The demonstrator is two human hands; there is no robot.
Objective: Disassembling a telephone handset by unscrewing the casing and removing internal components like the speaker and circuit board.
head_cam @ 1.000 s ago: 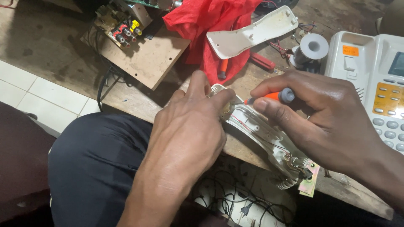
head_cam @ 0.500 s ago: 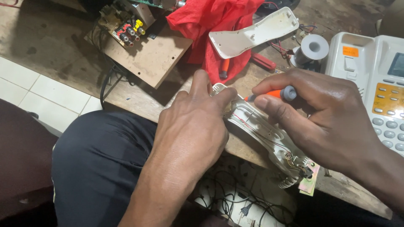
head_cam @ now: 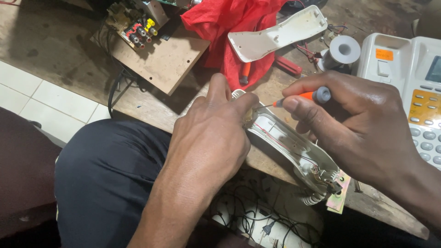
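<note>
Right hand [head_cam: 363,124]: thumb and fingers pinched on an orange-handled screwdriver [head_cam: 301,96], tip aimed into the upper end of the opened handset shell [head_cam: 294,149]; the tip's contact point is hidden behind the left hand [head_cam: 213,138]. Left hand clamped over the shell's upper end, at the workbench edge [head_cam: 151,110]. Inside the shell: thin red wire, small parts at the lower end. Desk phone [head_cam: 409,78] cut off at right. Handset cover [head_cam: 278,34] lies on red cloth [head_cam: 229,23].
</note>
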